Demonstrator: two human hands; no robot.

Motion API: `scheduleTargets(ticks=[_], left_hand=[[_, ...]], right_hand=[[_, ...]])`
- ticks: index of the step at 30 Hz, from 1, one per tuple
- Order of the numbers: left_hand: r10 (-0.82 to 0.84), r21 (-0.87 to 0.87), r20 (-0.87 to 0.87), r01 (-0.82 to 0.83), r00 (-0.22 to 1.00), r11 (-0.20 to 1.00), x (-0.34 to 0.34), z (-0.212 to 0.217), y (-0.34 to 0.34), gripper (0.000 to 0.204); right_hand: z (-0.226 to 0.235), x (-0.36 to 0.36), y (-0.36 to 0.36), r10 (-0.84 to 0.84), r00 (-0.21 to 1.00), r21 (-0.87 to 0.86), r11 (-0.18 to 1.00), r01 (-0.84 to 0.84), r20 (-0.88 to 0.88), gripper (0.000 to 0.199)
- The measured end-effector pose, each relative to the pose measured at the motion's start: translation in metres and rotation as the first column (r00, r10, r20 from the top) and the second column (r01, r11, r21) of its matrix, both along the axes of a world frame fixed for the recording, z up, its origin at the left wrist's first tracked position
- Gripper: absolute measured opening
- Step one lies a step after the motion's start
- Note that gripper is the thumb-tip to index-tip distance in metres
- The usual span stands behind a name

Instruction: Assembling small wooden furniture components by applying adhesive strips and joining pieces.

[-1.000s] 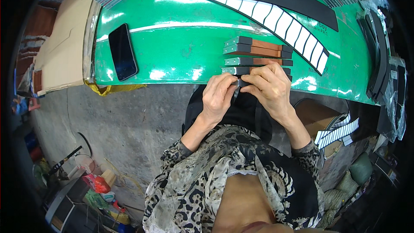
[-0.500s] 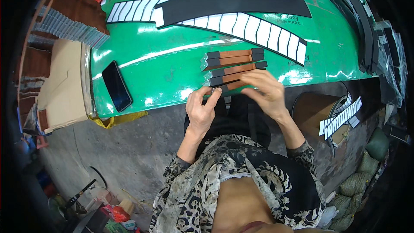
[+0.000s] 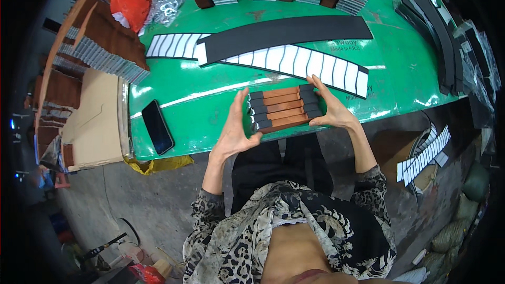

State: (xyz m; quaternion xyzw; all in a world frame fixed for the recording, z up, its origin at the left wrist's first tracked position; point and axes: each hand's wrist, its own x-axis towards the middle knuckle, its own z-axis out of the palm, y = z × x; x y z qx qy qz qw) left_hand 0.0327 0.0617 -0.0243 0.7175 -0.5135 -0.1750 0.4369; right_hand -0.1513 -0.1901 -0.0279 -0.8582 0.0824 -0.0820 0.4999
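Note:
Several brown wood-look pieces (image 3: 284, 106) with black pads at both ends lie side by side in a tight row near the front edge of the green table. Silvery bits show at their left ends. My left hand (image 3: 234, 126) cups the left end, its fingers upright along it and the thumb at the near corner. At the right end, my right hand (image 3: 336, 109) spans the row with fingers at the far corner and thumb at the near one. Beyond the row, a black curved strip (image 3: 289, 34) lies across strips of white pads with black edges (image 3: 315, 63).
A black phone (image 3: 157, 127) lies on the table (image 3: 205, 100) at left, next to a cardboard box (image 3: 100, 115). Stacks of brown pieces (image 3: 110, 47) stand at left and along the back. Black strips (image 3: 434, 31) lie at right; a red bag (image 3: 130, 2) sits far left.
The brown pieces, apart in places before, now sit together in one row. My hands have moved from the near piece out to the row's two ends. The view has shifted.

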Motion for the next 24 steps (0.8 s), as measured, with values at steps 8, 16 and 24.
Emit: scheduleTargets(ticks=[8, 16, 24], left_hand=[[0.169, 0.111, -0.211, -0.148, 0.963, 0.983, 0.004, 0.01, -0.005, 0.12], [0.121, 0.065, -0.219, -0.109, 0.968, 0.992, 0.011, -0.004, 0.026, 0.112], [0.243, -0.252, -0.369, -0.348, 0.897, 0.903, -0.019, -0.021, -0.006, 0.088]], right_hand=[[0.017, 0.011, 0.022, -0.101, 0.995, 0.142, 0.985, 0.102, -0.013, 0.106], [-0.02, 0.026, 0.054, -0.091, 0.991, 0.29, 0.955, 0.059, 0.099, 0.099], [-0.033, 0.049, 0.084, -0.387, 0.897, 0.605, 0.773, 0.189, 0.215, 0.087]])
